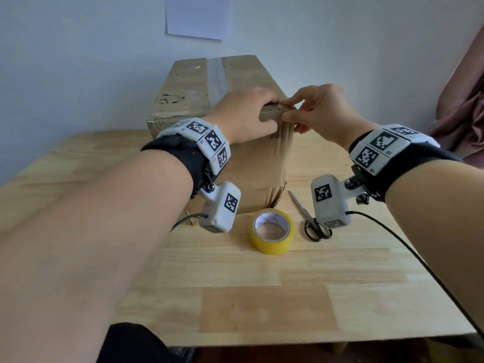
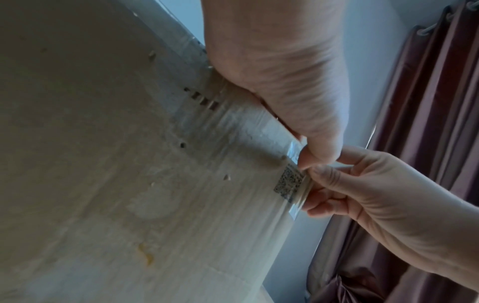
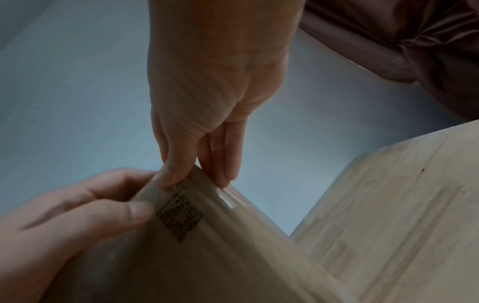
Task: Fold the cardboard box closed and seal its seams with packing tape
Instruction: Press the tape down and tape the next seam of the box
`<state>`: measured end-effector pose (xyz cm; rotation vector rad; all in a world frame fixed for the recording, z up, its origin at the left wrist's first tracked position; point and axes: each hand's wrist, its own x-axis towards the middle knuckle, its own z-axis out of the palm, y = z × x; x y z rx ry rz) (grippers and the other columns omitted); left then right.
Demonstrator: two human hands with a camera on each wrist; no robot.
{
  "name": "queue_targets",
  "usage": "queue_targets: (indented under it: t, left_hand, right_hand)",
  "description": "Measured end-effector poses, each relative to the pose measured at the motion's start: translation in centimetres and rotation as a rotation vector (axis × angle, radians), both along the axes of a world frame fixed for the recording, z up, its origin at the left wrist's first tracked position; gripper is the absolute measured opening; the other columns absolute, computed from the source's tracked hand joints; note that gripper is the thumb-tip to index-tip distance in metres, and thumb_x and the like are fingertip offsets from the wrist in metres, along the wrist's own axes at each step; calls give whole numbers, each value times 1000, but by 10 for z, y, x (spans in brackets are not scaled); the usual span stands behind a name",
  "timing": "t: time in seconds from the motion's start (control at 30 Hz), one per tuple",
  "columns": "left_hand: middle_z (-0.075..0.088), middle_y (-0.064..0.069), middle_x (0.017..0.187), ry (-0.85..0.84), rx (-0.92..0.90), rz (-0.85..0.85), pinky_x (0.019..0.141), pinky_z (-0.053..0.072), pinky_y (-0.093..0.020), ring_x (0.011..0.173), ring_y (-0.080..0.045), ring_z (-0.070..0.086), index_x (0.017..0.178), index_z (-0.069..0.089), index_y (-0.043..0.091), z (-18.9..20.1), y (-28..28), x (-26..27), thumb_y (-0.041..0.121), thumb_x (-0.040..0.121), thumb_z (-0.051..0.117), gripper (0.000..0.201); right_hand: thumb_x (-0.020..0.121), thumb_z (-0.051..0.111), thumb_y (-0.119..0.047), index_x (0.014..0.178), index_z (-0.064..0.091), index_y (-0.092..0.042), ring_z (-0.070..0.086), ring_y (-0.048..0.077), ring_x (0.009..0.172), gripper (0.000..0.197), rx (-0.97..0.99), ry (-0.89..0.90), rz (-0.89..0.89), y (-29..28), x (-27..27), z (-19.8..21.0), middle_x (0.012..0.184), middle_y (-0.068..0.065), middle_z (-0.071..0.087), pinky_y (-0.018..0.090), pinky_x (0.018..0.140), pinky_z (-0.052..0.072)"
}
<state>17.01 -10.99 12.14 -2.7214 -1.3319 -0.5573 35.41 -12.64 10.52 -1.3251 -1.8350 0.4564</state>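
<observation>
Cardboard box (image 1: 217, 106) centre frame on counter (image 1: 262, 297), closed. Sealing step: left hand (image 1: 243, 113) grip clamps near top corner; right hand (image 1: 322, 111) grip pinches tape end (image 2: 294, 152) there. Next, judged: press tape flat. Tape roll (image 1: 272, 231), scissors (image 1: 311, 218) lower centre.

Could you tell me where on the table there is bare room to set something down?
The wooden table is bare between the yellow tape roll and its near edge. It is crowded between the brown cardboard box and black-handled scissors.

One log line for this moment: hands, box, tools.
left hand: grips box top corner | right hand: pinches same corner | tape roll, scissors: idle on table
</observation>
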Motion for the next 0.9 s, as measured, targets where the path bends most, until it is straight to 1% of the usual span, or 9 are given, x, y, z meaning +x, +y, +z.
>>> queue_targets:
  t: [0.07, 0.17, 0.23, 0.33, 0.43, 0.57, 0.73, 0.8, 0.9]
  left_hand:
    - [48, -2, 131, 93, 25, 16, 90, 43, -36, 113, -24, 50, 130, 45, 16, -2, -1, 2, 43, 83, 59, 56]
    - [37, -5, 140, 212, 54, 29, 92, 45, -44, 121, -25, 42, 133, 36, 13, -5, -1, 4, 54, 81, 61, 71]
    - [36, -7, 140, 238, 62, 11, 96, 43, -44, 124, -26, 41, 133, 35, 11, -6, 0, 4, 48, 81, 64, 71]
    - [32, -7, 147, 241, 69, 23, 106, 35, -43, 132, -27, 36, 139, 34, 10, -6, -2, 2, 43, 89, 57, 64]
    - [14, 1, 159, 245, 53, 104, 117, 13, -38, 145, -19, 15, 151, 15, 20, -8, -4, -12, 45, 100, 30, 59]
    - [9, 4, 158, 233, 47, 190, 117, 8, -35, 146, -16, 11, 151, 10, 24, -12, -8, -55, 48, 99, 18, 58]
    - [18, 7, 156, 163, 74, 312, 118, 6, -46, 146, -19, 14, 149, 18, 28, -19, -8, -112, 54, 95, 21, 60]
    - [20, 1, 157, 20, -11, 342, 117, 12, -52, 145, -27, 15, 148, 26, 29, -21, -12, -127, 56, 91, 30, 63]
    - [20, -9, 156, -238, -113, 354, 115, 23, -48, 141, -32, 25, 144, 37, 27, -21, -17, -134, 53, 89, 47, 62]
  right_hand:
    - [84, 70, -18, 97, 64, -21, 65, 30, 69, 14, 24, -51, -20, -1, -3, -3, 79, 13, 68, 35, 72, 55]
    - [84, 71, -17, 120, 48, -10, 51, 20, 76, 44, 26, -262, -37, -4, -8, -10, 88, 2, 54, 25, 67, 39]
    - [81, 74, -17, 124, 41, -7, 49, 18, 78, 54, 32, -357, -27, -6, -9, -10, 90, 0, 51, 23, 67, 36]
    - [83, 73, -21, 121, 44, -8, 51, 23, 79, 49, 20, -424, -59, -7, -11, -1, 89, 6, 57, 30, 68, 39]
    - [86, 69, -20, 115, 52, -9, 53, 22, 77, 35, 23, -366, -61, -9, -11, 4, 87, 7, 61, 28, 68, 40]
    - [91, 61, -17, 109, 60, -8, 54, 18, 68, 20, 40, -154, -81, -11, -11, -4, 77, 4, 60, 29, 71, 46]
    - [94, 55, -18, 104, 63, -14, 59, 26, 77, 14, 41, 14, -134, -9, -21, -11, 80, 8, 63, 42, 80, 52]
    - [95, 53, -20, 104, 63, -16, 57, 26, 80, 14, 34, 27, -160, -10, -27, -13, 84, 6, 60, 45, 80, 51]
    - [96, 49, -21, 105, 61, -16, 57, 25, 81, 15, 42, 38, -217, -12, -35, -13, 93, 2, 55, 45, 76, 53]
